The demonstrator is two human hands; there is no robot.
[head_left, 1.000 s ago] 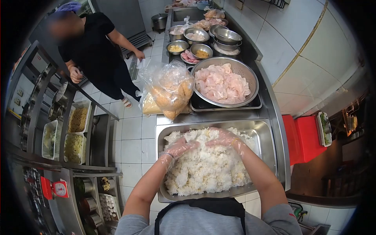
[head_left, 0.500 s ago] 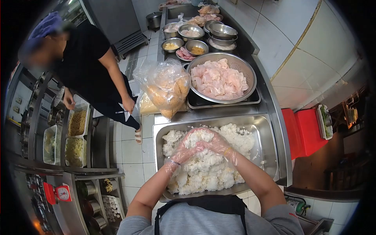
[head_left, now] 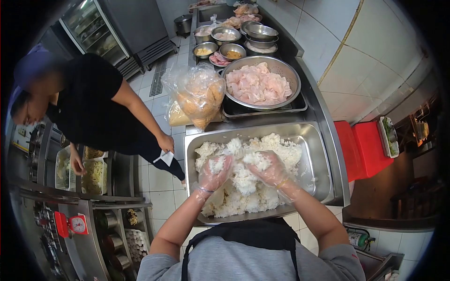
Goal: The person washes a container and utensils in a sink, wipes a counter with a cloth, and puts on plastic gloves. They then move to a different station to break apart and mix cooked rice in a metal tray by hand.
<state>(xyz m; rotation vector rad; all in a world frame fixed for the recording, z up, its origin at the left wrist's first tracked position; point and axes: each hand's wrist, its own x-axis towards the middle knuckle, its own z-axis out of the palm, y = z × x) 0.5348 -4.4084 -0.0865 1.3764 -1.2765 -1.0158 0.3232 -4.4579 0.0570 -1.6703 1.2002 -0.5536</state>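
Note:
Both my hands wear clear plastic gloves and are parted over a steel tray [head_left: 316, 161] of cooked white rice [head_left: 262, 196]. My left hand [head_left: 215, 173] is open at the left of the heap, with rice clinging to it. Across from it, my right hand [head_left: 267, 171] is open too, and a clump of rice lies on it. Loose rice sits between them, in front of and below the fingers. Some fingertips are hard to make out among the grains.
Beyond the tray stand a colander [head_left: 295, 86] of raw pale meat and a plastic bag [head_left: 199, 96] of orange-brown food. Several steel bowls [head_left: 262, 33] line the counter further back. At left, a person [head_left: 93, 103] holds a white paper [head_left: 164, 158]. Red bins [head_left: 370, 145] stand at right.
My hands were together around a clump of rice; now they have come apart, left and right. The other person has moved nearer, and the camera view has shifted slightly.

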